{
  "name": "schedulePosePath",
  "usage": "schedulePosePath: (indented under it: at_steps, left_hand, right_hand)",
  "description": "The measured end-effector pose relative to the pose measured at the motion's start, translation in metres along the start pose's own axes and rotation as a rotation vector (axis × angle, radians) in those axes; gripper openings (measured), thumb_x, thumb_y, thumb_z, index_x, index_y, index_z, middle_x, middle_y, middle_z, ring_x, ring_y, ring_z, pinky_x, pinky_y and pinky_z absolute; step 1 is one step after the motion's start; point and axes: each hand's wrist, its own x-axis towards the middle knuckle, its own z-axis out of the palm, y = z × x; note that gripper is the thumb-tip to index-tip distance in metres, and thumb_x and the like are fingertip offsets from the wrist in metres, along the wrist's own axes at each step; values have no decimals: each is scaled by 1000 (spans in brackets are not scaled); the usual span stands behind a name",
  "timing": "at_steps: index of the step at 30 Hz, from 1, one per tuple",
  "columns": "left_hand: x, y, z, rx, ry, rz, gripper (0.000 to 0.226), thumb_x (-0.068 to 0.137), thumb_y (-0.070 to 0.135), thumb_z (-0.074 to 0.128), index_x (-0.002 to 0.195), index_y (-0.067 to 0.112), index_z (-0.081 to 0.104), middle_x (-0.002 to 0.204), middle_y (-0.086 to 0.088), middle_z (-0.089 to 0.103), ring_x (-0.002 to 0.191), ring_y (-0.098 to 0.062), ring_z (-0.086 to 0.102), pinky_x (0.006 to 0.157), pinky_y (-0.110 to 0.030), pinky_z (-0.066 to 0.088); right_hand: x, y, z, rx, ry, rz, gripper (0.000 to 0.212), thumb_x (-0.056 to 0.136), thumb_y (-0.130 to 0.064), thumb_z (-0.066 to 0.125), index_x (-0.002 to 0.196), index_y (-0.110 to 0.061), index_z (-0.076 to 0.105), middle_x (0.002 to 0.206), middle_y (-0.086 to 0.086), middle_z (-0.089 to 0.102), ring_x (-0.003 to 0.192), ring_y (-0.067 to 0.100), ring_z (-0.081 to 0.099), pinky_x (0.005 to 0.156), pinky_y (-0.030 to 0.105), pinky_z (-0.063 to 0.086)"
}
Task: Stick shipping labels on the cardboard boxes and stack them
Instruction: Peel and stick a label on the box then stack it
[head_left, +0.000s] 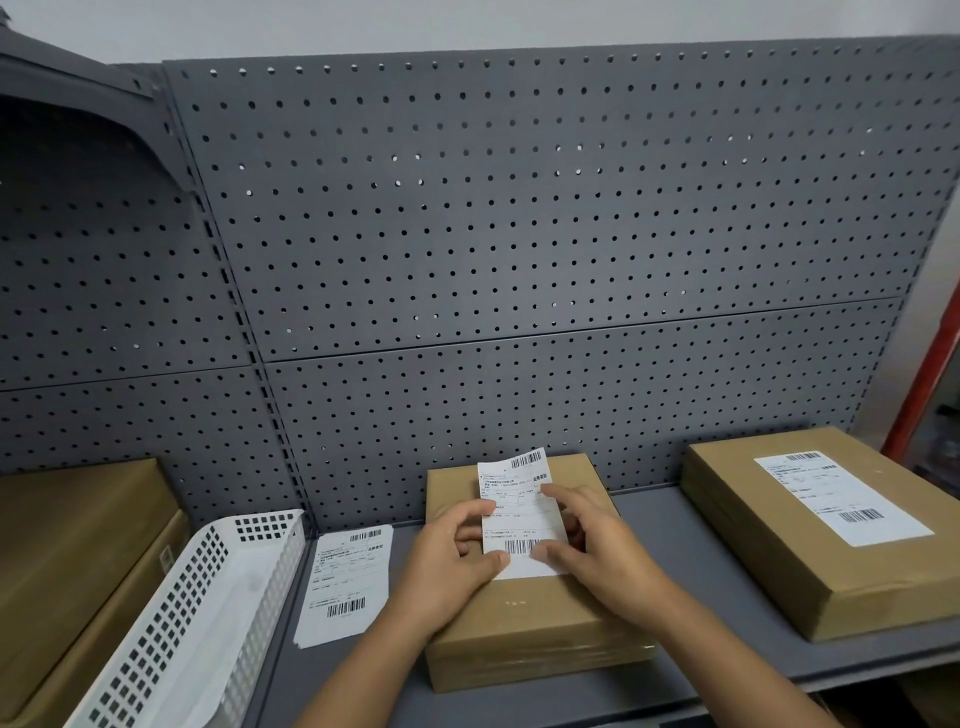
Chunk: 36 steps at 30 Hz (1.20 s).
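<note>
A brown cardboard box (530, 618) lies flat on the grey shelf in front of me. Both hands hold a white shipping label (519, 506) just above its top face. My left hand (449, 564) pinches the label's lower left edge. My right hand (597, 545) grips the lower right corner, one finger lying across the paper. The label's top end curls upward. At the right sits a second cardboard box (779, 561) with a label (836, 496) stuck flat on its top.
A small pile of loose labels (345, 584) lies on the shelf (670, 525) left of the middle box. A white perforated plastic basket (208, 613) stands further left, beside more brown boxes (67, 561). Grey pegboard (519, 234) closes the back.
</note>
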Motion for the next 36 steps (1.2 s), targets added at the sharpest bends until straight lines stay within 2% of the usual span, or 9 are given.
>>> schedulePosePath:
  at_steps: [3, 7, 12, 15, 19, 22, 25, 31, 36]
  left_hand:
    - [5, -1, 5, -34, 53, -8, 54, 78, 16, 90, 127, 25, 67, 124, 11, 69, 105, 8, 65, 81, -5, 49]
    - [14, -1, 8, -5, 87, -57, 51, 73, 14, 93, 118, 18, 71, 110, 7, 73, 105, -8, 68, 72, -3, 49]
    - [14, -3, 14, 90, 148, -53, 45, 76, 18, 91, 117, 25, 72, 108, 13, 71, 98, 3, 65, 69, 2, 43]
    - [11, -5, 17, 108, 170, -32, 49, 79, 21, 89, 123, 29, 69, 115, 16, 69, 99, 8, 64, 70, 2, 43]
    - [20, -3, 17, 43, 148, -56, 52, 79, 14, 88, 126, 23, 68, 108, 12, 68, 94, -1, 67, 69, -8, 50]
    - [26, 1, 18, 94, 168, -45, 50, 79, 25, 89, 124, 23, 69, 101, 15, 65, 87, -1, 64, 77, -21, 55]
    - [31, -1, 18, 178, 194, -53, 47, 76, 37, 89, 118, 29, 71, 99, 17, 67, 88, 1, 65, 86, -33, 58]
    - [31, -11, 20, 220, 221, -32, 39, 81, 39, 84, 117, 34, 70, 100, 18, 68, 90, -6, 69, 86, -34, 58]
    - [30, -16, 26, 286, 236, 5, 33, 88, 38, 77, 120, 36, 69, 100, 21, 61, 94, -8, 67, 88, -40, 58]
  right_hand:
    - [2, 1, 4, -64, -7, 0, 78, 86, -38, 78, 152, -30, 37, 134, -23, 44, 124, 0, 44, 105, 21, 41]
    - [2, 0, 7, -153, -8, -54, 77, 92, -32, 73, 156, -39, 30, 125, -18, 45, 119, 1, 42, 97, 9, 32]
    - [4, 10, 6, -72, -13, -29, 84, 96, 0, 57, 153, -52, 23, 109, -16, 44, 99, -2, 48, 94, 14, 40]
    - [4, 10, 4, -9, -20, 10, 86, 94, 7, 51, 153, -50, 25, 109, -11, 46, 97, 0, 49, 93, 14, 44]
    - [9, 4, 4, 69, 0, 12, 76, 97, -22, 63, 155, -49, 22, 107, -20, 50, 90, 3, 54, 80, 17, 45]
    - [17, -5, 7, 49, 17, 56, 87, 87, -47, 72, 157, -43, 20, 98, -19, 55, 85, 5, 57, 75, 21, 42]
    - [20, -12, 12, -19, 49, 118, 94, 83, -41, 77, 158, -37, 21, 90, -12, 60, 87, 6, 59, 74, 26, 46]
    - [22, -7, 18, -80, 76, 147, 90, 94, -18, 69, 162, -34, 12, 105, -11, 48, 95, 8, 51, 69, 14, 38]
    - [20, -4, 24, -223, 94, 152, 87, 98, -21, 59, 161, -38, 1, 134, -2, 52, 122, 18, 46, 100, 37, 45]
